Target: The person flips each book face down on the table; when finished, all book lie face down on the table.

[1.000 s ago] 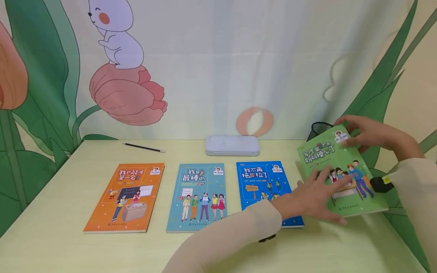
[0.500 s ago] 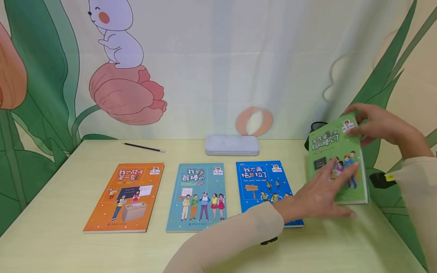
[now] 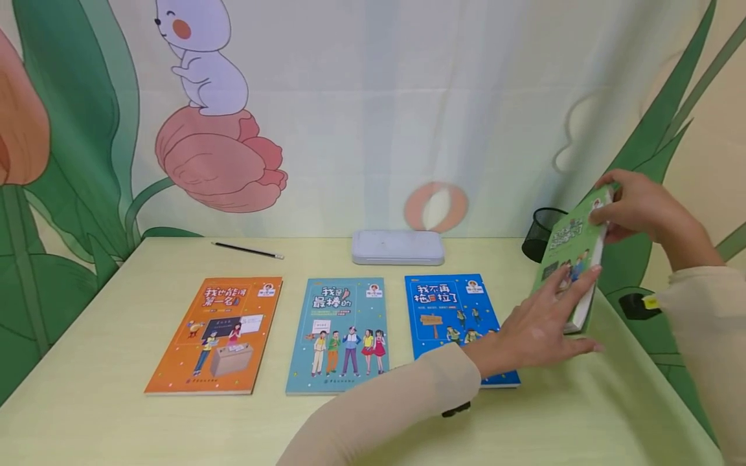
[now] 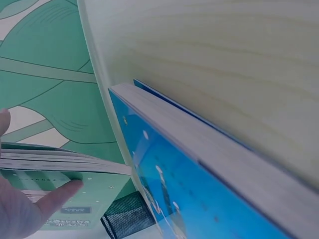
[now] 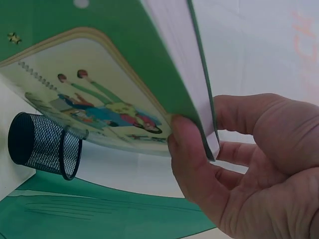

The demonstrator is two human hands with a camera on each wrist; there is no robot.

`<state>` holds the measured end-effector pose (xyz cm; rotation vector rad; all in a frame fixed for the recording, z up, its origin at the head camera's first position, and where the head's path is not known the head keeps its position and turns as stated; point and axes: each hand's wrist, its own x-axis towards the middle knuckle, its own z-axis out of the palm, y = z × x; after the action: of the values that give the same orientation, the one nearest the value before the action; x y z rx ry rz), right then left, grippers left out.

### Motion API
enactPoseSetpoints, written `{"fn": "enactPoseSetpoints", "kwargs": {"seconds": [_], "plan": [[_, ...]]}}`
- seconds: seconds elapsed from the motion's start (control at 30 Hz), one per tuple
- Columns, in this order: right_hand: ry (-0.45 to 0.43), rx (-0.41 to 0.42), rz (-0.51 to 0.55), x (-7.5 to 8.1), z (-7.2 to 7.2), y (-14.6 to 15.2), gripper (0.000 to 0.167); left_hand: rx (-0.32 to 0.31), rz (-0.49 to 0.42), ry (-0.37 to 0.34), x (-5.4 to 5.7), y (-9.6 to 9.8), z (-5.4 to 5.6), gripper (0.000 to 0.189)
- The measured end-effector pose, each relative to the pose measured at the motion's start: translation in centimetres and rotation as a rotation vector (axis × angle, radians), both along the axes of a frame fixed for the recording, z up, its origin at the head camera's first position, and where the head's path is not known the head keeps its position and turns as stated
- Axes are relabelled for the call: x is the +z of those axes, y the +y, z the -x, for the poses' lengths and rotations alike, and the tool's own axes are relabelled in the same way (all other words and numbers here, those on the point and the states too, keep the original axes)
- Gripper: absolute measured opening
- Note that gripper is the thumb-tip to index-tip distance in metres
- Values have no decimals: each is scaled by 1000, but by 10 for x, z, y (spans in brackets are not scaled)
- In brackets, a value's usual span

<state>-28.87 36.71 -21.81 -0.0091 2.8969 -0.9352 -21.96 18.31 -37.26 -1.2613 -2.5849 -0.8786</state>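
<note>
A green book [image 3: 568, 236], tilted up at the table's right side, shows its cover and white page edges. My right hand [image 3: 647, 207] grips its upper right corner; in the right wrist view the thumb and fingers [image 5: 187, 149] pinch that corner from both faces. Straight fingers of my left hand [image 3: 542, 330] lie against the lower part of the cover, with the thumb spread apart below the bottom edge. In the left wrist view a finger [image 4: 60, 198] rests along the cover. Close beneath the left forearm lies a blue book [image 3: 434, 307], partly hidden by it.
An orange book [image 3: 218, 330] and a teal book [image 3: 338, 330] lie in a row to the left. Behind them are a black pencil [image 3: 247, 250] and a pale pencil case [image 3: 397, 247]. A black mesh pen holder [image 3: 535, 239] stands behind the green book, before the patterned curtain.
The green book has swung from facing me to a steeper, edge-on angle, showing its pages. My right hand has risen with its corner; the left fingers have stayed on the cover.
</note>
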Motion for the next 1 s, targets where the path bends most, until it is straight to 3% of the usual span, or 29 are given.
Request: {"fn": "enactPoseSetpoints", "kwargs": {"seconds": [0.17, 0.33, 0.6, 0.87, 1.0], "plan": [[-9, -17, -7, 0, 0, -6, 63, 1, -26, 45, -3, -2, 3, 99], [-13, -21, -22, 0, 1, -9, 63, -63, -89, 85, -6, -6, 8, 89], [-16, -31, -60, -6, 3, -8, 62, -154, -137, 34, -10, -10, 10, 77], [-12, -54, -70, -7, 5, -11, 63, -157, -179, -49, -10, -17, 9, 74], [-11, -61, -64, -8, 6, -11, 63, -157, -215, -52, -11, -19, 9, 72]]}}
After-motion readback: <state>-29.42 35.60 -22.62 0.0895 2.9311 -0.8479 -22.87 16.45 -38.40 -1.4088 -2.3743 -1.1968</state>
